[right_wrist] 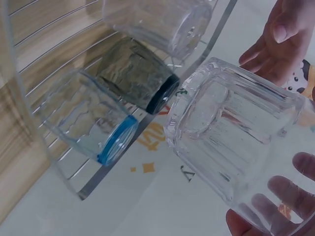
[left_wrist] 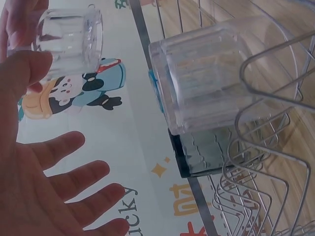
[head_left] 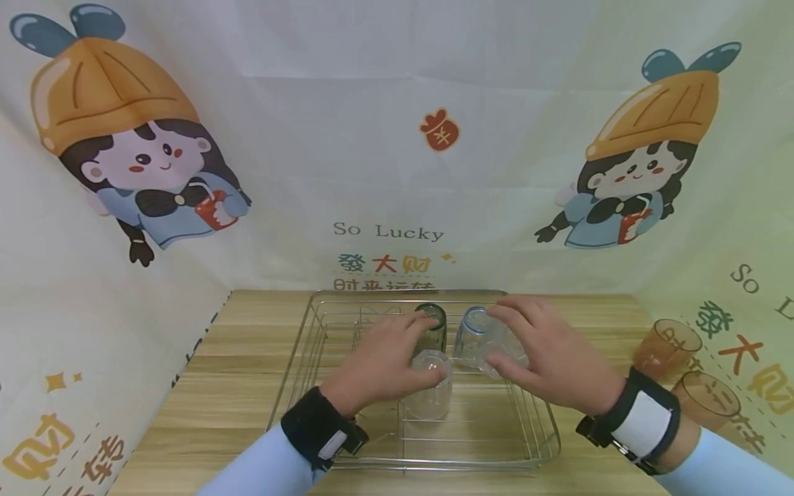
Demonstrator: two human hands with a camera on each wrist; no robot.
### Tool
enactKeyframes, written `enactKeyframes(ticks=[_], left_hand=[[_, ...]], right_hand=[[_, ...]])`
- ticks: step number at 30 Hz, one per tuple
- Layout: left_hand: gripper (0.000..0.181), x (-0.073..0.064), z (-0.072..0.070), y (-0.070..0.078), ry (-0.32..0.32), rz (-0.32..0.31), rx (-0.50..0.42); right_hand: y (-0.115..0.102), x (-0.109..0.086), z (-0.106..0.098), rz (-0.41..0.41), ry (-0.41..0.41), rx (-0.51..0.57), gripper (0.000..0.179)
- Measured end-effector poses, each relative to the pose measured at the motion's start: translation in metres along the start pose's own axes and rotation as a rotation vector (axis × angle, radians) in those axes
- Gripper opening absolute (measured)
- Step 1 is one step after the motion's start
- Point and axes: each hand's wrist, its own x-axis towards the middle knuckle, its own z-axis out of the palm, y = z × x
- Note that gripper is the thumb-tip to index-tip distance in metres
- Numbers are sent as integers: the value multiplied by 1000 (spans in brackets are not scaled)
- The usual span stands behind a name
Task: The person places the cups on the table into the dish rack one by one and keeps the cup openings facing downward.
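My right hand (head_left: 555, 358) holds a clear faceted glass (right_wrist: 241, 132), its fingers wrapped along the far side and showing through the wall. That glass is tilted above the right part of the wire dish rack (head_left: 471, 463). My left hand (head_left: 381, 358), fingers spread, hovers over the rack with nothing in it. Below its thumb a second clear glass (head_left: 429, 396) stands in the rack. Behind that one is a dark grey-green glass (head_left: 439, 337), partly hidden by the left fingers. A clear glass with a blue edge (head_left: 469, 337) stands to its right, partly covered by the held glass.
Two orange-tinted glasses (head_left: 666, 351) stand on the wooden tabletop (head_left: 217, 386) at the right, outside the rack, the nearer partly behind my right wrist. A printed cloth (head_left: 496, 207) hangs behind the table and along both sides.
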Motion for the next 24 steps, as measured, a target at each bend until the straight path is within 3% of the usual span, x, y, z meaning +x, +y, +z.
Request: enactKeyframes(ticks=[8, 14, 18, 24], left_hand=[[79, 1, 2, 12, -18, 37, 28], [82, 1, 3, 21, -26, 88, 23], [77, 0, 6, 23, -14, 121, -15], [68, -3, 8, 22, -44, 127, -103]], right_hand=[[-17, 8, -2, -20, -3, 61, 61], [-30, 10, -5, -81, 15, 101, 59], [-34, 11, -5, -126, 28, 95, 58], [-36, 9, -2, -145, 16, 99, 58]])
